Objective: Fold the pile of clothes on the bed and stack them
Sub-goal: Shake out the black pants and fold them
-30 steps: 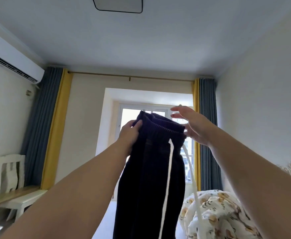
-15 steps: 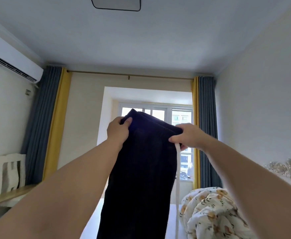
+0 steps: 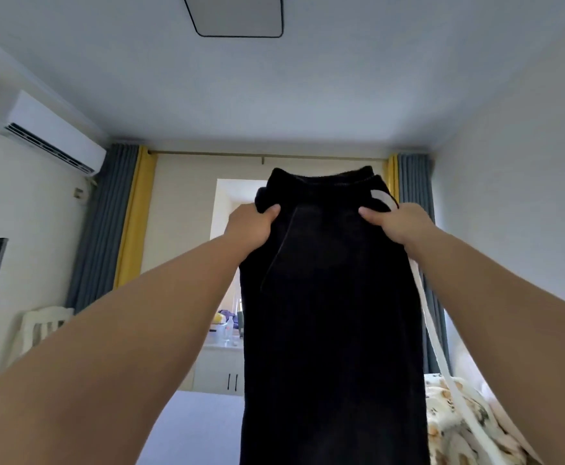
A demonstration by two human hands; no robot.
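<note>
Head view: no brand, label or writing can be read anywhere, neither on the garment nor on the wall unit. Both arms reach up and forward, holding a pair of black trousers (image 3: 331, 313) by the waistband in front of the window, well above the bed (image 3: 194, 427). The left hand (image 3: 250, 226) has its thumb curled over the bunched left corner of the waistband and grips the cloth; the right hand (image 3: 396, 224) pinches the right corner, thumb on the front face, its other fingers hidden behind the fabric. The trousers hang straight down and run out of the bottom of the frame, dark and flat, with a slanted pocket seam near the left hand (the weave is too dark to make out). A white side stripe (image 3: 438, 347) runs from the waistband under the right hand down the right edge. Behind, a floral quilt (image 3: 465, 421) lies bunched at lower right on the bed. An air conditioner (image 3: 44, 137) sits high on the left wall, beside grey and yellow curtains (image 3: 120, 229). What may be a white chair (image 3: 44, 325) stands lower left, and a low white cabinet (image 3: 219, 374) with bottles on it stands under the window.
</note>
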